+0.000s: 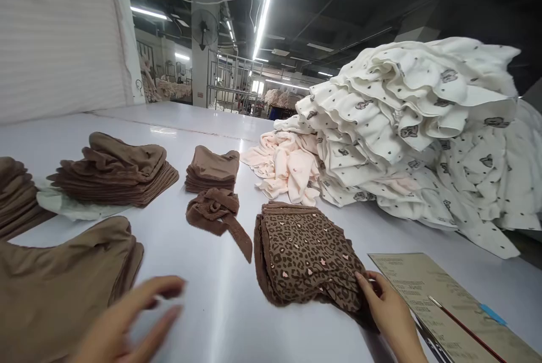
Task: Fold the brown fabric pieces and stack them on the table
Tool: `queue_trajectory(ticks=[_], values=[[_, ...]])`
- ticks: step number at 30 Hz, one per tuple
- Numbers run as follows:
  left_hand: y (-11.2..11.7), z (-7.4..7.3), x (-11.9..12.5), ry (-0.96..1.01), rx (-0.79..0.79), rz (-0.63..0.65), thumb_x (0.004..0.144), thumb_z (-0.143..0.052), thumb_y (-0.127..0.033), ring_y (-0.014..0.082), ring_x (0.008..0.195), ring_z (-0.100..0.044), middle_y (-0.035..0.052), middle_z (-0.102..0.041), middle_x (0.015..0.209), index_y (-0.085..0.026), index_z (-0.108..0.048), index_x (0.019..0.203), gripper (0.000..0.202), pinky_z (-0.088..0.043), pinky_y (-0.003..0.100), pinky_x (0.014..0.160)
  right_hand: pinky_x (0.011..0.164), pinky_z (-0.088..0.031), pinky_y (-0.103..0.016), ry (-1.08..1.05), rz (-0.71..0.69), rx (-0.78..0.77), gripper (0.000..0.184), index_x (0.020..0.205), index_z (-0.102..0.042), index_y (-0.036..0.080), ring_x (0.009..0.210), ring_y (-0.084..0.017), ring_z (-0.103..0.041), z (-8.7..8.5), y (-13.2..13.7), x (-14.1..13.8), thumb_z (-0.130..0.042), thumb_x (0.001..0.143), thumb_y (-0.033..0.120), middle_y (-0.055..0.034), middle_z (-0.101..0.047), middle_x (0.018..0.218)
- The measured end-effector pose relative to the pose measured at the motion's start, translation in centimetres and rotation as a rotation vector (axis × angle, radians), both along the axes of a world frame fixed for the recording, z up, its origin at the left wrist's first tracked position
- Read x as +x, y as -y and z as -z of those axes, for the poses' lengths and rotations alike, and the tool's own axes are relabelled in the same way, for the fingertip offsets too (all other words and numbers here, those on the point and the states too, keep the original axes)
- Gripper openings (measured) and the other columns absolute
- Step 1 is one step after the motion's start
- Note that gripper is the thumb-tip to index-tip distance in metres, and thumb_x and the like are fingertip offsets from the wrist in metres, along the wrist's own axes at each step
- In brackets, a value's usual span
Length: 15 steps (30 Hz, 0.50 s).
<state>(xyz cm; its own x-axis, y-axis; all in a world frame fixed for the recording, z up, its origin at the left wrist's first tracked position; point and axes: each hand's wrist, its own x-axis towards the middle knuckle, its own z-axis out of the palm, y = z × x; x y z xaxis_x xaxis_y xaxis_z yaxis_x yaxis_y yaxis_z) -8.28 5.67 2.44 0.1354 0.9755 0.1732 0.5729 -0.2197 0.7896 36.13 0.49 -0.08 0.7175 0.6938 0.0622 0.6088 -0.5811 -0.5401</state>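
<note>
My right hand (pixel 387 309) grips the near right corner of a stack of brown leopard-print fabric pieces (pixel 302 250) lying on the white table (pixel 228 306). My left hand (pixel 127 320), blurred, hovers open over the table with spread fingers and holds nothing. It is just right of a stack of plain tan fabric pieces (pixel 55 275) at the near left.
Plain brown stacks (pixel 114 174) (pixel 212 170) and a loose brown strip bundle (pixel 220 213) lie farther back. A big heap of white printed fabric (pixel 423 126) and pink fabric (pixel 283 165) fills the right. A paper sheet (pixel 440 301) with a red pencil (pixel 466 326) lies near right.
</note>
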Motion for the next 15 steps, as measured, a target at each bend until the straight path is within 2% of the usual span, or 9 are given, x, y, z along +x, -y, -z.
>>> queue_trajectory(ticks=[1, 3, 4, 6, 8, 9, 11, 13, 15], values=[[0.4, -0.1, 2.9, 0.060, -0.120, 0.162, 0.076, -0.057, -0.048, 0.0190, 0.084, -0.062, -0.0010, -0.068, 0.096, -0.026, -0.064, 0.096, 0.030, -0.050, 0.025, 0.075, 0.065, -0.041, -0.033, 0.008, 0.005, 0.008, 0.029, 0.094, -0.057, 0.019, 0.067, -0.014, -0.051, -0.2, 0.1, -0.5, -0.051, 0.083, 0.045, 0.0001, -0.056, 0.080], [-0.3, 0.3, 9.1, 0.207, -0.326, 0.349, 0.083, -0.050, -0.041, 0.0174, 0.077, -0.062, 0.0020, -0.066, 0.085, -0.019, -0.062, 0.090, 0.027, -0.049, 0.024, 0.065, 0.069, -0.038, -0.036, 0.001, 0.009, 0.061, 0.028, 0.096, -0.056, 0.020, 0.072, -0.016, -0.049, -0.7, -0.1, -1.8, -0.051, 0.081, 0.043, -0.0020, -0.055, 0.089], [-1.1, 0.8, 12.1, 0.239, -0.437, 0.322, 0.086, -0.046, -0.038, 0.0144, 0.066, -0.061, 0.0012, -0.065, 0.079, -0.017, -0.059, 0.089, 0.026, -0.047, 0.023, 0.059, 0.071, -0.038, -0.037, -0.030, 0.002, 0.109, 0.027, 0.094, -0.055, 0.021, 0.075, -0.017, -0.049, -1.1, -0.2, -2.4, -0.051, 0.080, 0.044, -0.0027, -0.056, 0.093], [-3.3, 2.2, 17.1, 0.206, -0.492, 0.260, 0.089, -0.043, -0.036, 0.0107, 0.053, -0.056, -0.0002, -0.061, 0.069, -0.014, -0.056, 0.091, 0.026, -0.043, 0.022, 0.051, 0.076, -0.040, -0.038, -0.169, -0.032, 0.233, 0.030, 0.090, -0.052, 0.022, 0.080, -0.021, -0.053, -2.0, -0.4, -3.6, -0.049, 0.076, 0.049, -0.0033, -0.058, 0.092], [-5.2, 3.4, 20.2, 0.162, -0.547, 0.242, 0.090, -0.046, -0.035, 0.0089, 0.048, -0.053, -0.0016, -0.058, 0.066, -0.012, -0.055, 0.091, 0.025, -0.044, 0.023, 0.048, 0.077, -0.045, -0.036, -0.387, -0.093, 0.352, 0.035, 0.088, -0.047, 0.023, 0.083, -0.023, -0.058, -2.7, 0.0, -4.7, -0.046, 0.073, 0.056, -0.0035, -0.062, 0.088], [-5.8, 3.8, 20.9, 0.149, -0.565, 0.245, 0.090, -0.048, -0.035, 0.0082, 0.049, -0.052, -0.0017, -0.058, 0.068, -0.012, -0.056, 0.091, 0.025, -0.045, 0.023, 0.049, 0.076, -0.048, -0.034, -0.504, -0.128, 0.394, 0.038, 0.089, -0.046, 0.023, 0.084, -0.023, -0.061, -2.9, 0.4, -5.2, -0.047, 0.072, 0.057, -0.0037, -0.064, 0.087], [-6.2, 3.5, 20.9, 0.142, -0.579, 0.263, 0.089, -0.050, -0.031, 0.0071, 0.048, -0.050, -0.0033, -0.056, 0.065, -0.012, -0.056, 0.082, 0.021, -0.044, 0.021, 0.047, 0.074, -0.052, -0.032, -0.690, -0.175, 0.437, 0.039, 0.091, -0.049, 0.023, 0.086, -0.024, -0.064, -2.8, 1.8, -6.2, -0.053, 0.069, 0.055, -0.0039, -0.067, 0.090], [-5.2, 2.3, 19.1, 0.160, -0.550, 0.287, 0.086, -0.051, -0.022, 0.0068, 0.044, -0.046, -0.0064, -0.048, 0.053, -0.014, -0.050, 0.064, 0.023, -0.037, 0.019, 0.044, 0.069, -0.054, -0.030, -0.791, -0.162, 0.452, 0.032, 0.089, -0.056, 0.026, 0.085, -0.024, -0.066, -1.8, 3.6, -7.0, -0.056, 0.070, 0.052, -0.0028, -0.070, 0.089], [-3.3, 0.9, 15.8, 0.188, -0.497, 0.321, 0.078, -0.050, -0.013, 0.0077, 0.046, -0.047, -0.0077, -0.042, 0.045, -0.018, -0.037, 0.052, 0.029, -0.033, 0.018, 0.046, 0.063, -0.055, -0.029, -0.825, -0.142, 0.436, 0.027, 0.082, -0.062, 0.028, 0.076, -0.023, -0.068, 0.3, 5.6, -7.4, -0.051, 0.074, 0.052, -0.0022, -0.071, 0.081]])
